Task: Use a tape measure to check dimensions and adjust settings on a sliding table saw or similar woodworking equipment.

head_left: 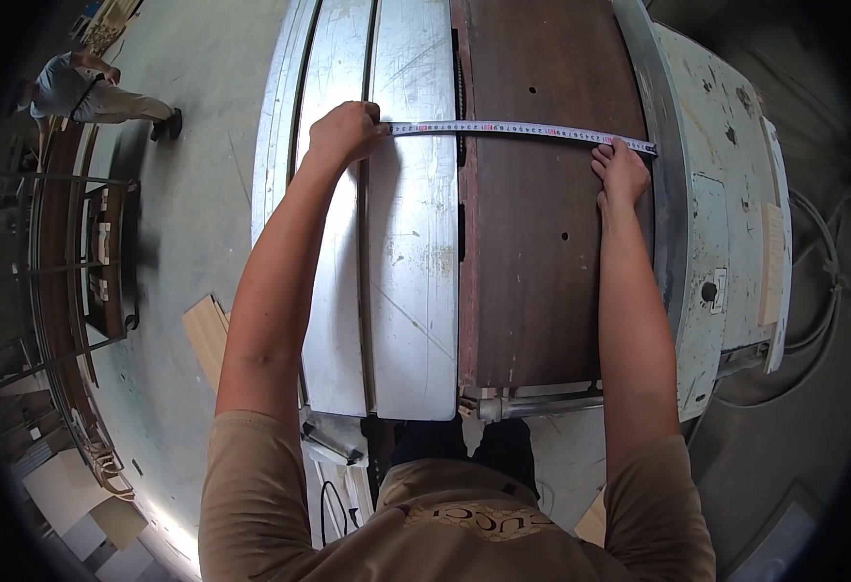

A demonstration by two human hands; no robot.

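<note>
Two bare hands, in the head view, stretch a pale tape measure (517,129) across a silvery metal table (411,291) and a brown panel (532,301). The left hand (346,134) is closed around the tape measure's left end, hiding what it grips; the right hand (623,173) pinches its lower edge near the dark right tip. An upright grey fence (673,194) stands at that tip, blocking the way. Further right of the tape measure are a pale, chipped casing (726,223), a flat wooden strip (771,262) and looped cables (823,267). Well left of it, across the smooth floor (192,194), a co-worker (71,92) leans near a metal rack (62,267); below and left lie wooden boards (207,335). Beneath the tape measure, the scratched, shiny table bears a long straight groove (363,291); the matte panel has small round holes (565,236) and a rough reddish edge.
</note>
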